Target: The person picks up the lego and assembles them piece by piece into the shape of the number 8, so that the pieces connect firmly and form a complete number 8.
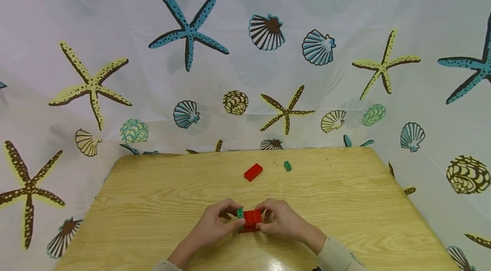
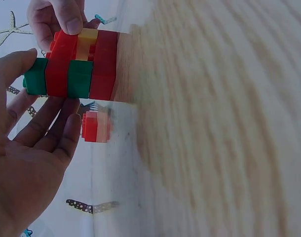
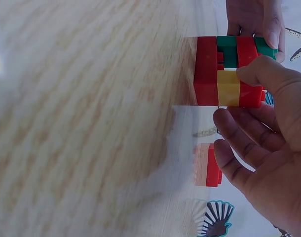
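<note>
A stack of toy building bricks stands on the table before me. Its bottom layer is a long red brick [image 2: 103, 64]; above it sit a green brick [image 2: 80, 79] and a yellow brick [image 3: 228, 89] with a gap between. Another red brick [image 1: 252, 216] spans these. On top, at the left end, is a small green brick [image 1: 240, 212], pinched between thumb and fingers of my left hand [image 1: 215, 222]. My right hand [image 1: 284, 220] holds the right end of the stack, its thumb on the upper red brick at the near side and fingers at the far side.
Farther back on the wooden table [image 1: 172, 185] lie a loose red brick [image 1: 253, 172] and a small green brick [image 1: 287, 165]. A cloth [image 1: 245, 75] printed with starfish and shells hangs behind the table and along its sides.
</note>
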A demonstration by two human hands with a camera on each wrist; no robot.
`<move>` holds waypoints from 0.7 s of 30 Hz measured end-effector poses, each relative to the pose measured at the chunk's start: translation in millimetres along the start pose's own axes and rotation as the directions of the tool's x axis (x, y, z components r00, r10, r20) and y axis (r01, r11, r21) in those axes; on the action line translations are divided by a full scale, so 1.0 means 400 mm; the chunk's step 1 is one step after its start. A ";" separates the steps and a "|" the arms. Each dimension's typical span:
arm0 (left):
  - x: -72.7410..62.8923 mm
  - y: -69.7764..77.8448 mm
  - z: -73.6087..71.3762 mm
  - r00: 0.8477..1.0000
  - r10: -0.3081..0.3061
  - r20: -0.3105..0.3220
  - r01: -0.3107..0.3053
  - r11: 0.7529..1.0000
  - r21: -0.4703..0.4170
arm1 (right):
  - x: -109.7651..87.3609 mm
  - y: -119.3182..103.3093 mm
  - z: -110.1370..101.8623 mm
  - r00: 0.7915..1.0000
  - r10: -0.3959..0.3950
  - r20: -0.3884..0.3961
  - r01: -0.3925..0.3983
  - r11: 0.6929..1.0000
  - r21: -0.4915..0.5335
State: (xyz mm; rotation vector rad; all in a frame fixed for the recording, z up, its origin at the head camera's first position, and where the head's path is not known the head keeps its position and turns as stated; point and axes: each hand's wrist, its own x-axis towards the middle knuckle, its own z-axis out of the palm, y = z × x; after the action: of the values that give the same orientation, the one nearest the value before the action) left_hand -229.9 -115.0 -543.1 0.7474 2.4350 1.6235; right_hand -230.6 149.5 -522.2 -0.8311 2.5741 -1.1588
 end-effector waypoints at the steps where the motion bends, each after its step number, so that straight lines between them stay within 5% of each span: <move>1: 0.000 -0.002 0.000 1.000 0.005 0.000 -0.005 1.000 -0.006 | 0.001 0.000 0.000 1.000 0.002 0.001 -0.002 1.000 0.000; 7: 0.000 -0.002 0.002 1.000 0.026 0.000 -0.026 0.999 -0.038 | 0.002 -0.001 -0.007 1.000 -0.010 0.005 0.010 1.000 -0.002; 15: -0.001 0.007 0.009 0.999 -0.037 0.007 0.037 0.997 -0.069 | -0.001 0.025 -0.028 0.999 0.042 0.025 -0.040 0.996 -0.078; 21: -0.003 0.011 0.010 0.998 -0.058 0.015 0.059 0.995 -0.079 | -0.003 0.054 -0.048 0.999 0.042 -0.032 -0.045 0.992 -0.116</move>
State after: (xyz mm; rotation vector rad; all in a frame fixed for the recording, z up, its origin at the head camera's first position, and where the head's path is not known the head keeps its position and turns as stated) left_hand -225.9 -110.8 -541.0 0.6653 2.3450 1.6776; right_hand -245.9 173.6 -525.2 -0.7833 2.6916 -1.0243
